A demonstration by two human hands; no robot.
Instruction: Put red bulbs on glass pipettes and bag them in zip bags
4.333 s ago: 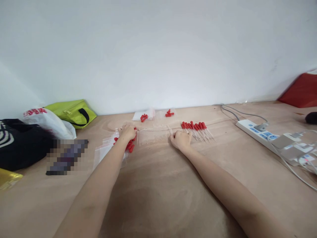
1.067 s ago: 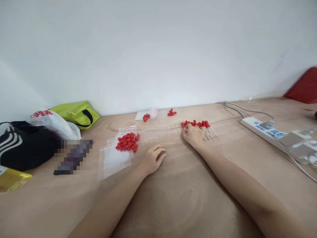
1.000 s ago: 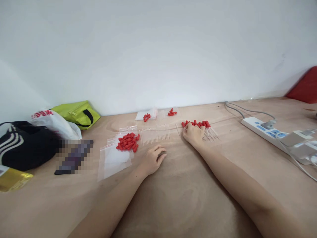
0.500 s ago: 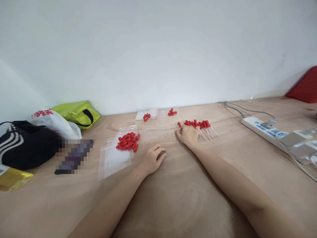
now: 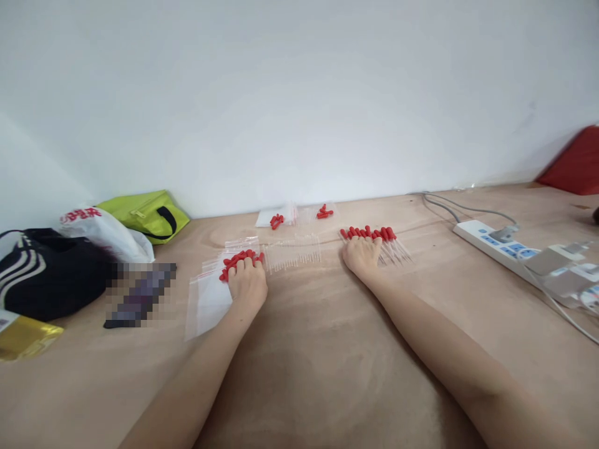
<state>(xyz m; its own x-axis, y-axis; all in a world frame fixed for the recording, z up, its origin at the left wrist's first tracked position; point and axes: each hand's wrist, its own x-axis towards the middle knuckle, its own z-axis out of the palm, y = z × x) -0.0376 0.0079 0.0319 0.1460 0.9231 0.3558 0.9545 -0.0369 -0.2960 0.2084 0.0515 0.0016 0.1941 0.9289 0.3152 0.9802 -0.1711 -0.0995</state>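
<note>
My left hand (image 5: pixel 249 284) is over the near side of a pile of red rubber dropper bulbs (image 5: pixel 242 255), its bent fingers slightly apart and touching them. The bulbs lie on clear zip bags (image 5: pixel 210 305). My right hand (image 5: pixel 362 255) rests palm down on a row of droppers (image 5: pixel 395 252), thin clear tubes with red bulbs on their far ends. Its fingers are apart, their tips against the bulbs; its thumb is hidden. Between the hands lies a row of bare clear tubes (image 5: pixel 294 252), side by side.
Small bags with a few red pieces (image 5: pixel 276 221) lie by the wall. On the left are a lime green bag (image 5: pixel 145 215), a white plastic bag (image 5: pixel 105 234), a black bag (image 5: pixel 51 271) and a gold packet (image 5: pixel 28 337). A power strip (image 5: pixel 486 240) with chargers and cables is at right.
My left hand has moved left and away from me, from the bare table onto the bulb pile. My right hand has shifted slightly right, and the leftmost dropper now lies closer to the others.
</note>
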